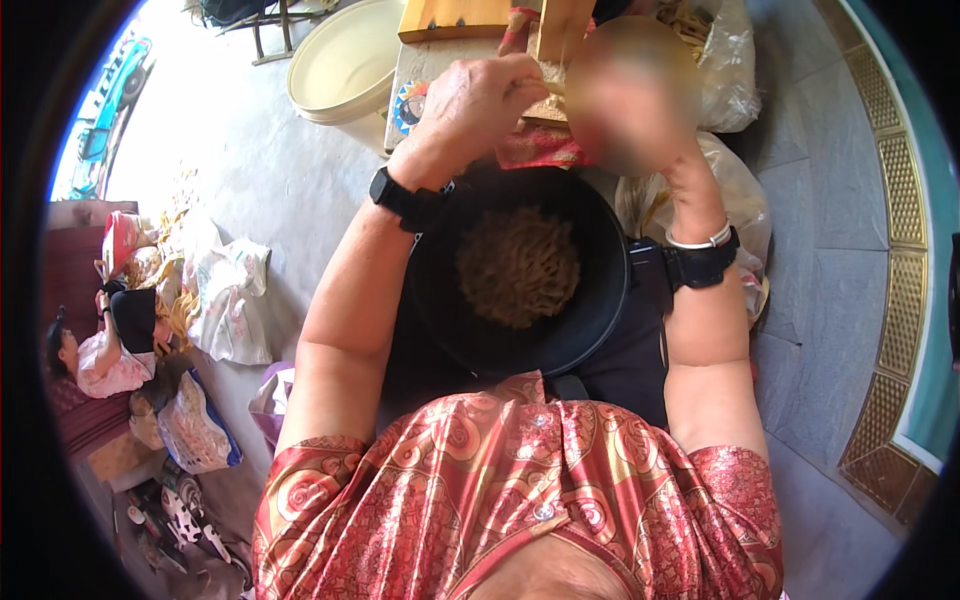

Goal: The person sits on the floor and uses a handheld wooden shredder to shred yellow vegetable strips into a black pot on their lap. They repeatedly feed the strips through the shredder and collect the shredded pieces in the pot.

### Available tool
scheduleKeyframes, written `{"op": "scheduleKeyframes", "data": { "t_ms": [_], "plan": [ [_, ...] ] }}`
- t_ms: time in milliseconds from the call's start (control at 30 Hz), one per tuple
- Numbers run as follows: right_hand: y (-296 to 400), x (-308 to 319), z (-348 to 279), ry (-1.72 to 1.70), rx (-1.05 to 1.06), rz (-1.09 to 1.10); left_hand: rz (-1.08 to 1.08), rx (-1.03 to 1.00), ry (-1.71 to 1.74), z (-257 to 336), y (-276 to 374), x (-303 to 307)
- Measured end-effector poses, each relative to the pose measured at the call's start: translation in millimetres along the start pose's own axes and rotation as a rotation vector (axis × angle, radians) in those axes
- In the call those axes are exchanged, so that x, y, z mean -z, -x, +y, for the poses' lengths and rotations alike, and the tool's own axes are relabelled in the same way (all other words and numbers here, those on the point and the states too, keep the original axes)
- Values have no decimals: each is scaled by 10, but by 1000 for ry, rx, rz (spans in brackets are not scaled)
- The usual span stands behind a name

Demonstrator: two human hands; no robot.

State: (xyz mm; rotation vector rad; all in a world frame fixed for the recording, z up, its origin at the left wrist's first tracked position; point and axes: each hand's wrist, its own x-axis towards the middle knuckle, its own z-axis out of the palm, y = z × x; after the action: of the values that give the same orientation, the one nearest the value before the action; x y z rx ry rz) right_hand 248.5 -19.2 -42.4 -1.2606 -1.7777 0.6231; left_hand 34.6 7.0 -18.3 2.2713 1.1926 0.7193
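My left hand reaches forward over a work surface, its fingers bent and pinched around a small pale strip. To its right is my right hand, mostly covered by a round blurred patch, so its fingers and anything in them are hidden. Between and below my wrists, a round black basin rests at my lap. A heap of thin brown strips lies in it. Under and beyond my hands are a wooden block and a red patterned cloth.
A cream plastic bucket stands at the far left of the work surface, near a wooden board. Plastic bags lie at the right. Another person sits at the left among white bags. A tiled wall base runs along the right.
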Motion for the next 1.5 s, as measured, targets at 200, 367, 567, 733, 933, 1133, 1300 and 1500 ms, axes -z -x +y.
{"op": "scheduleKeyframes", "data": {
  "t_ms": [200, 367, 567, 733, 933, 1133, 1300, 1500],
  "plan": [
    [-191, -191, 67, 176, -37, 202, 181, -43, -159, -247, -228, -216],
    [-260, -294, 200, 511, -178, 124, 27, 24, -384, -232, -159, -245],
    [-14, -300, 143, -216, -62, 108, -132, 152, -29, 244, 174, -108],
    [149, -438, -212, -1134, -409, -221, 94, 246, 833, 223, 198, -400],
    [212, -412, -483, -860, -392, -263, 485, 175, 1491, 254, 99, -107],
    [239, -364, -573, -1261, -423, -350, 793, -97, 778, 143, 157, 129],
    [314, -435, -783, -648, 2, 53, 529, -412, 194, 174, 240, -195],
    [260, -514, -459, -536, -103, 168, 241, 48, 534, 345, 276, -249]
  ]
}}
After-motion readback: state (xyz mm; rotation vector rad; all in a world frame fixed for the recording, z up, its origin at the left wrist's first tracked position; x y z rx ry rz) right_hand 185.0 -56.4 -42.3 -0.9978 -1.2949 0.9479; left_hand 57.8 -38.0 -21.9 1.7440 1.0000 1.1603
